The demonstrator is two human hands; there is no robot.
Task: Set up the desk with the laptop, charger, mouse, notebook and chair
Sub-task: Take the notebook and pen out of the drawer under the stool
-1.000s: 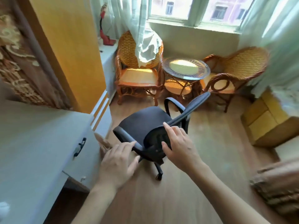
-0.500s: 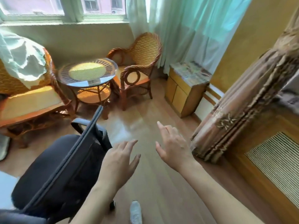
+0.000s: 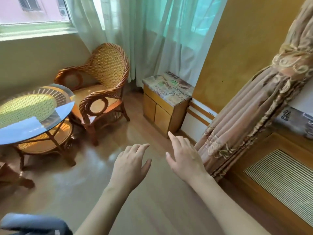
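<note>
Only a dark, blurred piece of the black office chair [image 3: 33,223] shows at the bottom left corner. My left hand [image 3: 131,164] hovers over the wooden floor with relaxed, spread fingers and holds nothing. My right hand [image 3: 183,156] floats beside it, fingers straight and empty, close to the hanging curtain. Neither hand touches the chair. The desk, laptop, charger, mouse and notebook are out of view.
A wicker armchair [image 3: 103,85] and a round glass-topped wicker table [image 3: 32,114] stand at the left. A small wooden cabinet [image 3: 165,106] sits under the sheer curtains. A heavy patterned curtain [image 3: 254,106] and a slatted wooden panel [image 3: 281,180] bound the right.
Both hands have let go of the office chair. The view swung right, so the chair slid to the bottom left corner and the cabinet and curtain came into view.
</note>
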